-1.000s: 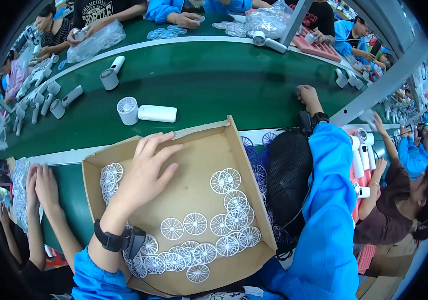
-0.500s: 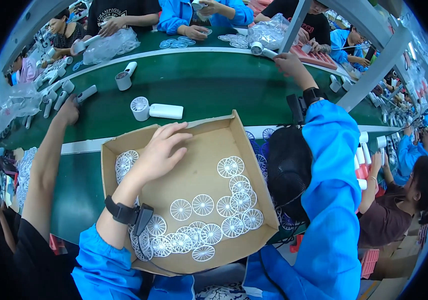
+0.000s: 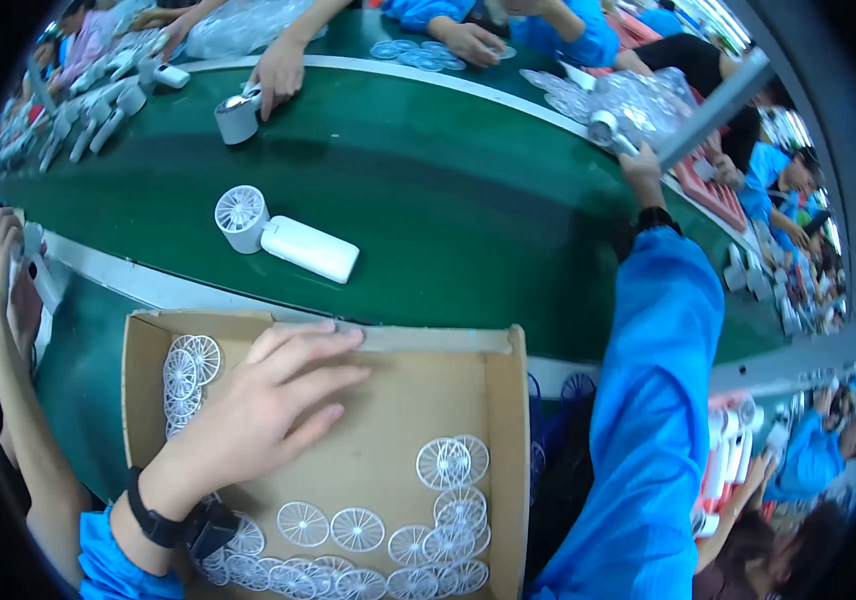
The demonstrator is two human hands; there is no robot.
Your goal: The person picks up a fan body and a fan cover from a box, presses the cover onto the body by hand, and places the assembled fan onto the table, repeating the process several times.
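My left hand hovers over the far left part of an open cardboard box, fingers spread and holding nothing. White spoked discs like small fan grilles lie in the box along its left, near and right sides. At the far edge of the green belt, my outstretched right hand grips the handle of a white handheld fan. Another white handheld fan lies on the belt beyond the box, its round head to the left.
Across the green belt, a co-worker's hand holds a fan. More fans cluster at the far left. A plastic bag and a grey metal post stand near my right hand. Another person's hand is at left.
My view has shifted, so the box sits lower. A co-worker's hand has taken hold of the fan across the belt. The left neighbour's arm has drawn back from the belt. My right hand keeps its fan.
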